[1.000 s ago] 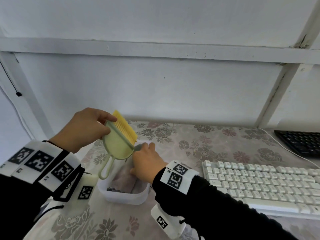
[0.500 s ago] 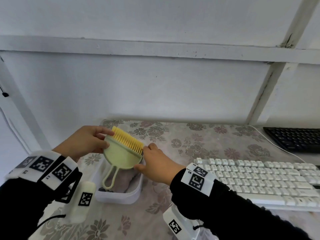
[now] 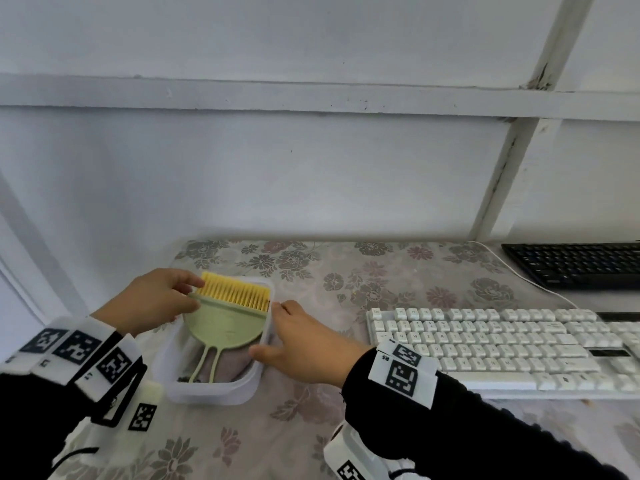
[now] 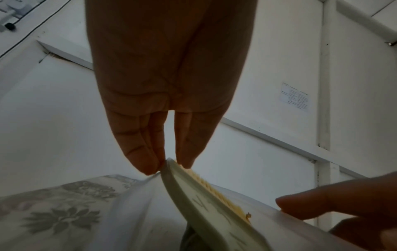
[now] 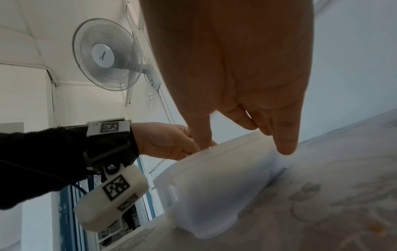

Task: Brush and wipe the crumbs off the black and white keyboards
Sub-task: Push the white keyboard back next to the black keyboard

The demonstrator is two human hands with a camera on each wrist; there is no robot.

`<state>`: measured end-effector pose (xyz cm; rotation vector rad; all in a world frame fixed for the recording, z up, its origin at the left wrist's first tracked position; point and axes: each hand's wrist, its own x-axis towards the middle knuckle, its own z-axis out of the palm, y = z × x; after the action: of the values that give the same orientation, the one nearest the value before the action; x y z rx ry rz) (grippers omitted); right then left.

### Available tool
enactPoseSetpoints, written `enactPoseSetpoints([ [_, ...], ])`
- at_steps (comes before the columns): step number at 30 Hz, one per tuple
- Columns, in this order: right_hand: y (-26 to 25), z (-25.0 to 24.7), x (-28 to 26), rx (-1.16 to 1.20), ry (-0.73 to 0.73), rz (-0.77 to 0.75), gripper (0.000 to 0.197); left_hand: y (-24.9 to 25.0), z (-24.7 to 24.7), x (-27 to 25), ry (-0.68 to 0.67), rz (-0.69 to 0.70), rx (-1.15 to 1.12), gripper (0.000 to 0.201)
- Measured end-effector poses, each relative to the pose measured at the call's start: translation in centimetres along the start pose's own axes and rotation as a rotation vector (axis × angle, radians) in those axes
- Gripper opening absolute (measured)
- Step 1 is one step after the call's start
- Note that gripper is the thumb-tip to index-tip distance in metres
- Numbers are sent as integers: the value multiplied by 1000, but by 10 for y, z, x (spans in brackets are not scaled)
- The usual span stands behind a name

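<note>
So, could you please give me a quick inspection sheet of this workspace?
Surface: floral tablecloth, stray crumbs.
Job's things: green brush with yellow bristles over white tub; white keyboard near, black keyboard behind.
Clutter: grey cloth and dark bits in tub.
Hands: left hand pinches brush's corner; right hand rests on tub rim.
Cables: white cable between the keyboards.
Surroundings: white wall, wall fan.

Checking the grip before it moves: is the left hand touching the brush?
Touching. In the left wrist view, the left hand pinches the corner of the brush between its fingertips, with no gap.
</note>
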<state>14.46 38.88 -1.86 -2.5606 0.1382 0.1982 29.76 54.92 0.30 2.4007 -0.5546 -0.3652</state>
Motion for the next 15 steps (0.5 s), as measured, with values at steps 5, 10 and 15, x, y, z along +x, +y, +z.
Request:
enactPoseSetpoints([
  [5, 22, -21, -29, -10, 36, 32, 65, 48, 10, -16, 28, 165, 74, 32],
  [10, 59, -46, -66, 33, 89, 96, 62, 106, 48, -35, -67, 277, -50, 39],
  [15, 111, -75, -110, 18, 167, 187, 68, 145, 94, -46, -196, 325, 9, 50],
])
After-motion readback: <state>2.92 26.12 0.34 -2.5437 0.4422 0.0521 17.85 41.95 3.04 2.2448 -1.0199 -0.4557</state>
